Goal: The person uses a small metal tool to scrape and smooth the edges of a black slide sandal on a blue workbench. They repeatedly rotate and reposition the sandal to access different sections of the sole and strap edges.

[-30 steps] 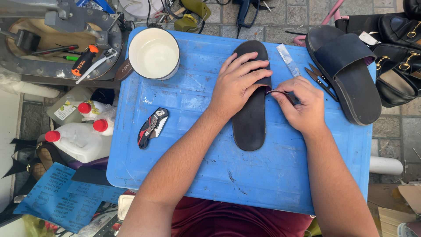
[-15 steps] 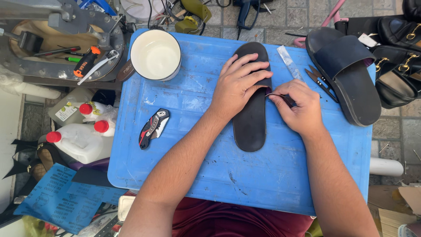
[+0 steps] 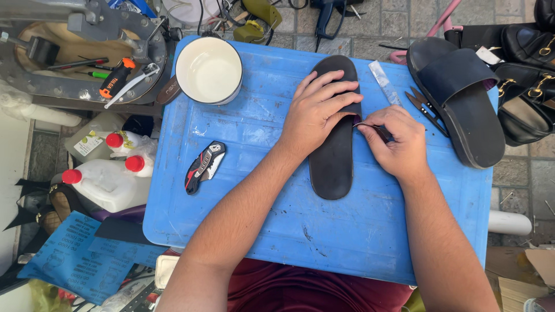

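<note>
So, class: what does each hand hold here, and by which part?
Left hand presses flat on the black sole, upper half. Right hand pinches a thin dark tool by its rear end.

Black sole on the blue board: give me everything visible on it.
The black sole is a flat, elongated, matte piece that looks like rubber or foam, rounded at both ends. It lies flat on the blue board, lengthwise away from the person. The left hand rests spread across its far half, covering that part. The right hand holds a thin dark tool at its right edge. No strap is attached.
</note>
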